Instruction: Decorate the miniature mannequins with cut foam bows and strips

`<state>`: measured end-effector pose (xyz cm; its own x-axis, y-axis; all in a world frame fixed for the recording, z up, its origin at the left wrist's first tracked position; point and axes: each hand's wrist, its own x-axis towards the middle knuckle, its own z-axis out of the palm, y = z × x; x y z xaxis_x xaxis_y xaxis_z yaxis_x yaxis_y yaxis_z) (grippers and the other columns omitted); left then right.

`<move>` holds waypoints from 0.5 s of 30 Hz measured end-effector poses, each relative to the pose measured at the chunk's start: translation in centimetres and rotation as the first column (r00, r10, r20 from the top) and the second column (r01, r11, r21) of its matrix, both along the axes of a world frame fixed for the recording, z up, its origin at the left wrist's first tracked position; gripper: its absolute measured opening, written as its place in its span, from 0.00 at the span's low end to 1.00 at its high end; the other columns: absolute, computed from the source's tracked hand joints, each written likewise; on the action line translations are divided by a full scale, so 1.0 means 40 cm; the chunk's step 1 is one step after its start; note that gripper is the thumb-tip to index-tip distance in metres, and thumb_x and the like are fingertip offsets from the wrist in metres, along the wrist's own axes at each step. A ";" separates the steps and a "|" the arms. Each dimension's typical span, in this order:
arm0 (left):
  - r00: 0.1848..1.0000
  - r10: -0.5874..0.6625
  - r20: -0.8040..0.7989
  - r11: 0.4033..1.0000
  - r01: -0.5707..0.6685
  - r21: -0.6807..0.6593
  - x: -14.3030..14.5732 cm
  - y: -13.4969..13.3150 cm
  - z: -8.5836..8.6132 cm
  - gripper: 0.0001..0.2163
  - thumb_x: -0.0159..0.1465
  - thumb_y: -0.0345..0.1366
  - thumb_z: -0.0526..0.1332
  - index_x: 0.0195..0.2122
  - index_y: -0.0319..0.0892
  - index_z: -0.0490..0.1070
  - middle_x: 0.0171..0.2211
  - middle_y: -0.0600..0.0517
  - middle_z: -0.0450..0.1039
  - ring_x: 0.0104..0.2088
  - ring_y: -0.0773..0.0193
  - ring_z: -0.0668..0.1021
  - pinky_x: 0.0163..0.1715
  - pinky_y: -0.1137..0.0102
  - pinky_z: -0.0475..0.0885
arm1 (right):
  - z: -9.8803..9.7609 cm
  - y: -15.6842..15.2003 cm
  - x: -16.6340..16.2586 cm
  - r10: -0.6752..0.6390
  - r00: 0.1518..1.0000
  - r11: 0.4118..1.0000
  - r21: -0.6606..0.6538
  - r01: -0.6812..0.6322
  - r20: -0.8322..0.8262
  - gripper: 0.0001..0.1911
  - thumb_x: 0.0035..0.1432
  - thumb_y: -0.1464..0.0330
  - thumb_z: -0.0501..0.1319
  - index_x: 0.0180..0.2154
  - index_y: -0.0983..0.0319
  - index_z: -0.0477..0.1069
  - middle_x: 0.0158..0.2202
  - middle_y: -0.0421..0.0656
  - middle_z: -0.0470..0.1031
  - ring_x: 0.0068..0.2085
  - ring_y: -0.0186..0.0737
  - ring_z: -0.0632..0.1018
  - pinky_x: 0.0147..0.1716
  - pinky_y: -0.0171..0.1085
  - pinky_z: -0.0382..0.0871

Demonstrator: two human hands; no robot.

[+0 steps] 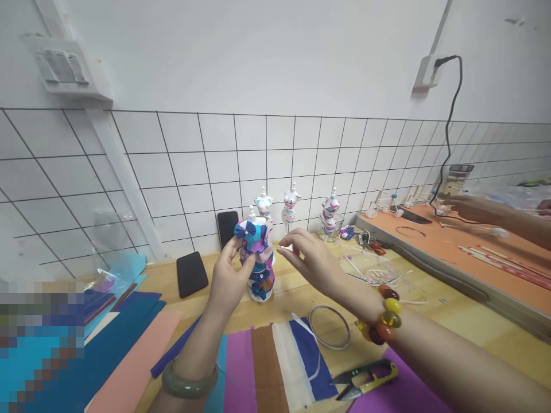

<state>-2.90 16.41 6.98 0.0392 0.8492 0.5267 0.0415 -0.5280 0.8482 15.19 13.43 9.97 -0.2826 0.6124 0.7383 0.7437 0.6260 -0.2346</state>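
Blue-and-purple fabric-dressed mini mannequin [259, 261]

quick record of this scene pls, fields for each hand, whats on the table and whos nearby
left hand: grips dressed mannequin upright on the table
right hand: pinches small white piece beside it
near front: felt sheets, wire ring, snips
at back: three more mannequins by grid wall
nearby: another person's hand on orange mat

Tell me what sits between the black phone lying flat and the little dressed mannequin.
In the head view, only the left hand, gripping the mannequin; the flat phone lies apart from both on the wooden table.
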 end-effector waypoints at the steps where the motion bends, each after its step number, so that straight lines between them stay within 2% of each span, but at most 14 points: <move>1: 1.000 -0.010 0.003 1.000 0.010 -0.001 -0.001 0.000 -0.001 0.22 0.56 0.32 0.61 0.53 0.43 0.63 0.52 0.46 0.68 0.54 0.58 0.67 0.55 0.62 0.60 | -0.001 0.006 -0.018 0.015 1.000 0.999 0.034 -0.015 0.002 0.06 0.61 0.68 0.54 0.35 0.61 0.68 0.34 0.44 0.71 0.34 0.38 0.72 0.33 0.36 0.66; 7: 0.999 -0.049 0.014 0.999 0.049 0.002 0.001 0.006 -0.005 0.22 0.56 0.31 0.60 0.53 0.43 0.63 0.53 0.46 0.67 0.55 0.59 0.66 0.56 0.63 0.59 | -0.018 0.043 -0.066 0.002 0.998 0.989 0.148 -0.011 0.060 0.07 0.61 0.66 0.55 0.35 0.62 0.70 0.35 0.45 0.73 0.36 0.40 0.72 0.35 0.38 0.64; 15: 0.999 -0.049 0.000 0.999 0.049 0.017 0.003 0.005 -0.005 0.19 0.56 0.30 0.60 0.50 0.42 0.64 0.52 0.46 0.68 0.54 0.59 0.68 0.55 0.63 0.61 | -0.029 0.058 -0.068 -0.021 0.998 0.989 0.150 0.011 0.066 0.06 0.60 0.68 0.56 0.35 0.61 0.71 0.35 0.44 0.74 0.36 0.40 0.73 0.35 0.38 0.63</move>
<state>-2.80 16.61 6.77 0.0804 0.8372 0.5409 0.0146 -0.5436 0.8392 12.49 15.74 8.82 -0.3255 0.5018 0.8014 0.7648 0.6381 -0.0890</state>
